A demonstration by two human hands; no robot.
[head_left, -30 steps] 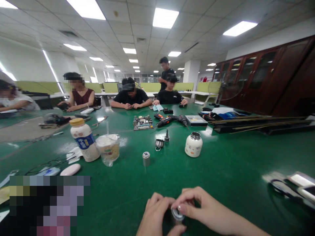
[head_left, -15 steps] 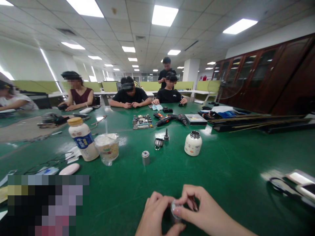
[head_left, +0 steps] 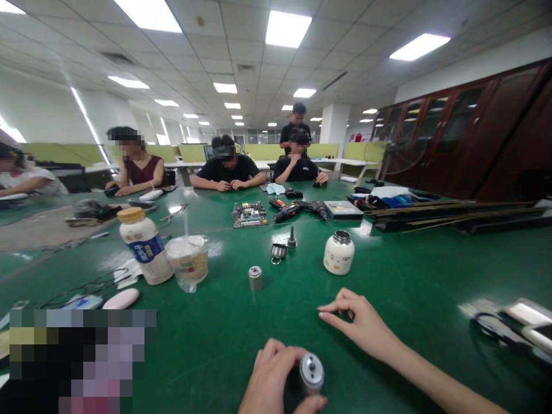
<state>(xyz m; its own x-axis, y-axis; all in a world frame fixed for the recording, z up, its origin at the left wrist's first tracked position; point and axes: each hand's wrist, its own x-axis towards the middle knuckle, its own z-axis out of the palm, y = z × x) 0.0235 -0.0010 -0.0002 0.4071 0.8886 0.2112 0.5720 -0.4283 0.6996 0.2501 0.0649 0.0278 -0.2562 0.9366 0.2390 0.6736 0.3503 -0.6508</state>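
Metal cylinder (head_left: 312, 371), lower centre, pinched by left hand (head_left: 272, 376), presumably for steadiness; whether right hand (head_left: 363, 323) grips anything is unclear.

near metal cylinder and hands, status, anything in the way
Left hand around near metal cylinder. Right hand apart from it. Second cylinder upright farther off, not blocking.

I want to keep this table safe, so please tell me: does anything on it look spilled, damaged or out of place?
Nothing clearly stands out. The jar is open but upright, with no spill visible around it. The cylinder in the left hand shows no visible damage.
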